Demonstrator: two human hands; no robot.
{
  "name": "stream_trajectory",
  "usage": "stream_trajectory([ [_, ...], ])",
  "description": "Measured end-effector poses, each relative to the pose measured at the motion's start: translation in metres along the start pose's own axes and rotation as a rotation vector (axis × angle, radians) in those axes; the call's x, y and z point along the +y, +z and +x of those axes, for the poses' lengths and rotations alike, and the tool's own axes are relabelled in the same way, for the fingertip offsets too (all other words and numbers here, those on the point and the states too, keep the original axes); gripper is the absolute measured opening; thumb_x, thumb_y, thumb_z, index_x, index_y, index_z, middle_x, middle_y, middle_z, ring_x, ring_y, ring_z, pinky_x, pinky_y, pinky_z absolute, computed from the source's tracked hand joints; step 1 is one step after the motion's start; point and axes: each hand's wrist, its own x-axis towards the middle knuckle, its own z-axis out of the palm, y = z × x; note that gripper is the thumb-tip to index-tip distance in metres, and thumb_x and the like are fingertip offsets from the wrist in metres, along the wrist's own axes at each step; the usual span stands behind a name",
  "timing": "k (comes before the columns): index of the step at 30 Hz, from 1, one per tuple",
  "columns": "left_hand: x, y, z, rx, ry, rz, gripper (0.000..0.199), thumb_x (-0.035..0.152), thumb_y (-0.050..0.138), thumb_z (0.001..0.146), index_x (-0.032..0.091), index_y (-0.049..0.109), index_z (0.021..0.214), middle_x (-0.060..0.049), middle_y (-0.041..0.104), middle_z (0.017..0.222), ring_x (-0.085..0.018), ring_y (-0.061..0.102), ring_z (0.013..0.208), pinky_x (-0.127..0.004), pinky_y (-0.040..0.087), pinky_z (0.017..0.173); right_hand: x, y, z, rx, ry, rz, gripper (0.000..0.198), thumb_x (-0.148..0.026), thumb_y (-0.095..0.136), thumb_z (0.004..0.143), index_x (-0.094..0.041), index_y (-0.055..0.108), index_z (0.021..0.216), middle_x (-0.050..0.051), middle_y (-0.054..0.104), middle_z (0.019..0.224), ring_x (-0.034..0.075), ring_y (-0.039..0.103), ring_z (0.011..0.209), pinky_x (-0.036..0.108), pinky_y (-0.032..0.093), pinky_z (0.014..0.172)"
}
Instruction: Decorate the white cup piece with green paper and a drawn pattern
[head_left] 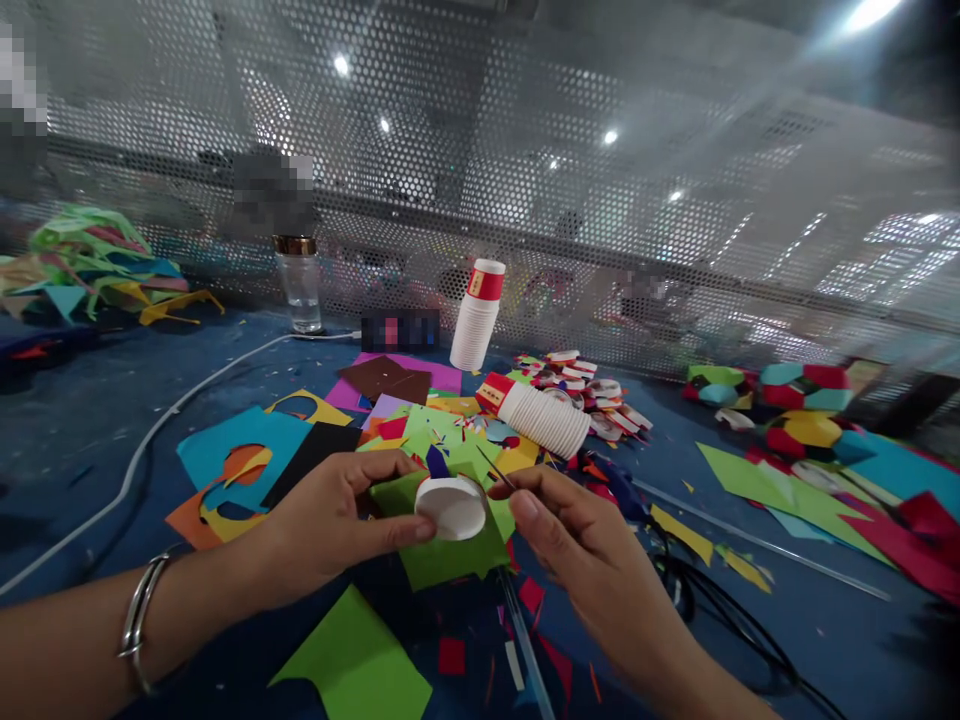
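Note:
My left hand (360, 510) pinches a cut-off paper cup base (451, 508) by its left edge. Its round white face is turned toward me, and a little red shows at the rim. A small dark blue paper piece (436, 462) stands up at its top edge; whether it is attached I cannot tell. Close by on the right, my right hand (559, 520) holds a thin, dark, pointed piece (495, 466) between thumb and fingers, its tip aimed up and left. Its kind is not clear. Green paper (457, 565) lies beneath the cup base.
One stack of paper cups (476, 315) stands upright; another stack (544, 418) lies on its side before cut cup pieces (581, 385). A dark blue tool (615, 490) trails a black cord (742, 610). A lidded glass (301, 290) stands at the back left. Coloured paper scraps cover the middle.

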Motion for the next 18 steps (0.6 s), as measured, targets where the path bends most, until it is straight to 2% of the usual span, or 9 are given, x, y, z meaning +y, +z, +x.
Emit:
stream_trajectory([
  [3, -0.002, -0.003, 0.0, 0.014, 0.017, 0.022, 0.027, 0.043, 0.075, 0.083, 0.02, 0.07, 0.097, -0.001, 0.069, 0.089, -0.013, 0.056, 0.074, -0.022, 0.043, 0.064, 0.0, -0.005, -0.002, -0.003, -0.002, -0.049, 0.033, -0.054, 0.053, 0.099, -0.023, 0.061, 0.092, -0.007, 0.038, 0.066, 0.01, 0.031, 0.056, 0.025, 0.027, 0.052],
  [10, -0.006, -0.003, -0.001, 0.02, 0.013, 0.048, 0.026, 0.044, 0.075, 0.082, 0.022, 0.072, 0.097, 0.0, 0.071, 0.089, -0.014, 0.059, 0.075, -0.023, 0.044, 0.064, 0.002, -0.008, -0.002, -0.085, 0.005, -0.16, 0.03, -0.053, 0.055, 0.098, -0.023, 0.059, 0.1, -0.002, 0.058, 0.086, 0.014, 0.05, 0.077, 0.027, 0.037, 0.066],
  [18, 0.008, -0.001, -0.002, -0.017, -0.037, 0.068, 0.028, 0.046, 0.075, 0.08, 0.025, 0.074, 0.099, 0.0, 0.072, 0.093, -0.017, 0.062, 0.083, -0.027, 0.046, 0.072, 0.003, -0.008, 0.0, -0.105, 0.008, -0.171, 0.031, -0.053, 0.054, 0.099, -0.023, 0.06, 0.096, -0.003, 0.057, 0.083, 0.014, 0.049, 0.075, 0.027, 0.037, 0.066],
])
